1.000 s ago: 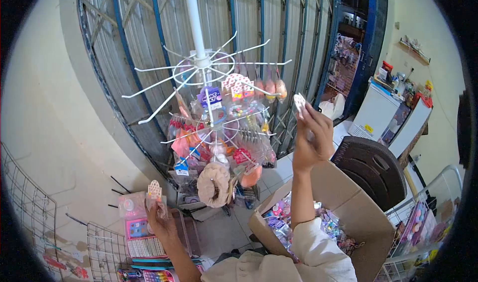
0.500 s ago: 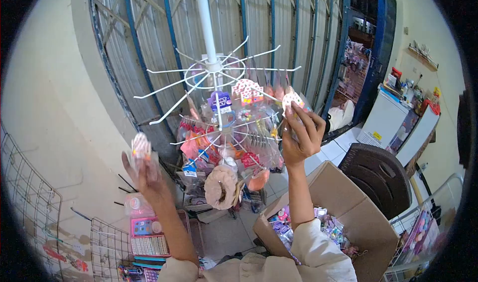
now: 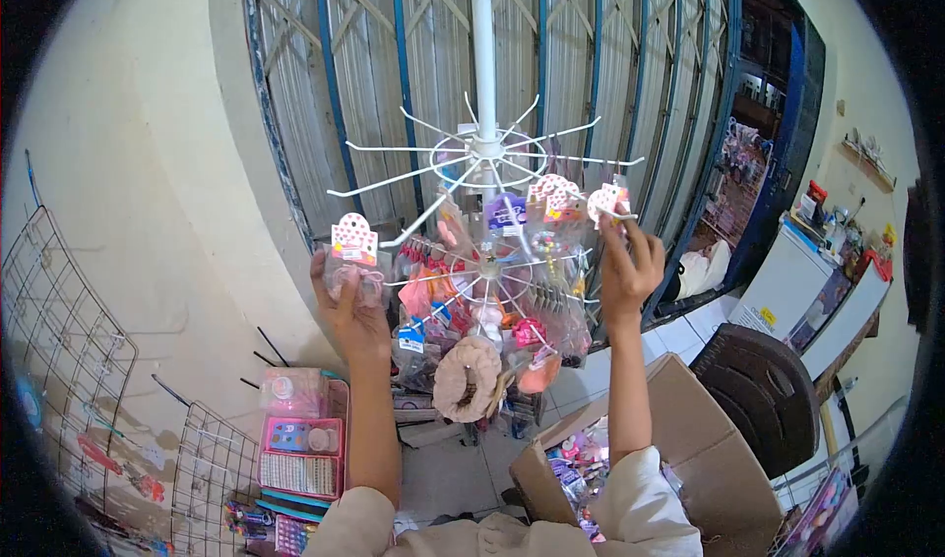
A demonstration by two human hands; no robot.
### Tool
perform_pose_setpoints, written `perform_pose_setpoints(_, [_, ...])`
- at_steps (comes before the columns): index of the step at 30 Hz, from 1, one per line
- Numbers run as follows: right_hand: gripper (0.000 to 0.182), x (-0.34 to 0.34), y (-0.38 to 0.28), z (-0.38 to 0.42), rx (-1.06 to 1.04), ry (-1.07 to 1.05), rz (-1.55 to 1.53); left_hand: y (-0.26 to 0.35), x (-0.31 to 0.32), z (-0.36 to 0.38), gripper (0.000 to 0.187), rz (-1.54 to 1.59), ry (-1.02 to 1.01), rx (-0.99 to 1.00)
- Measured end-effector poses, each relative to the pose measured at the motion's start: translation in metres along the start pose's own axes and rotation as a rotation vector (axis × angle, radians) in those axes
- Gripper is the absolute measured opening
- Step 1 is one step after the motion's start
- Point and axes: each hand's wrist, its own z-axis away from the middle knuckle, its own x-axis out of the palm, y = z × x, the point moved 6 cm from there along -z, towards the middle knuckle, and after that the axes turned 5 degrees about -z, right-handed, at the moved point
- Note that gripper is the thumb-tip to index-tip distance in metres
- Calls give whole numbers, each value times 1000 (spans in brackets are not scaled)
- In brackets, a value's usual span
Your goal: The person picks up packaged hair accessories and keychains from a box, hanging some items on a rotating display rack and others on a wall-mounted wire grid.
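A white rotating display rack (image 3: 485,149) stands in front of me, its upper tier of prongs partly bare and its lower tier full of bagged accessories. My left hand (image 3: 354,306) holds a small clear packet with a white, pink-dotted card (image 3: 354,236), left of the rack. My right hand (image 3: 630,267) is raised at the rack's right side, fingers closed at a similar dotted card (image 3: 605,200) by the end of a prong. More dotted cards (image 3: 554,195) and a purple card (image 3: 507,215) hang between the hands. Below them hangs a beige scrunchie (image 3: 466,380).
An open cardboard box (image 3: 679,429) with colourful packets is at the lower right, beside a dark chair (image 3: 756,390). Pink trays (image 3: 303,454) and wire grids (image 3: 207,468) are at the lower left. A folding metal gate (image 3: 551,65) stands behind the rack.
The view has shifted, so the rack appears further right. My left hand has moved closer to the rack with its packet. My right hand stays at the card on the rack's right side.
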Motion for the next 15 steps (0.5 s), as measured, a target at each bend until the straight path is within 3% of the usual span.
perform_pose_setpoints(4, [35,7,19,-4,-55,4,0,1,-2,3,44,-43,65,14])
perform_pose_setpoints(10, [43,24,40,-3,-24,-92,2,-10,12,23,42,-103,11,16])
perform_pose_setpoints(12, [44,30,41,-4,40,-157,-9,-10,15,34,42,-128,24,32])
perform_pose_setpoints(14, [43,16,26,-5,123,-169,-60,-2,16,50,42,-219,40,181])
perform_pose_setpoints(15, [40,8,21,-4,191,-130,-194,-2,24,62,39,-197,60,168])
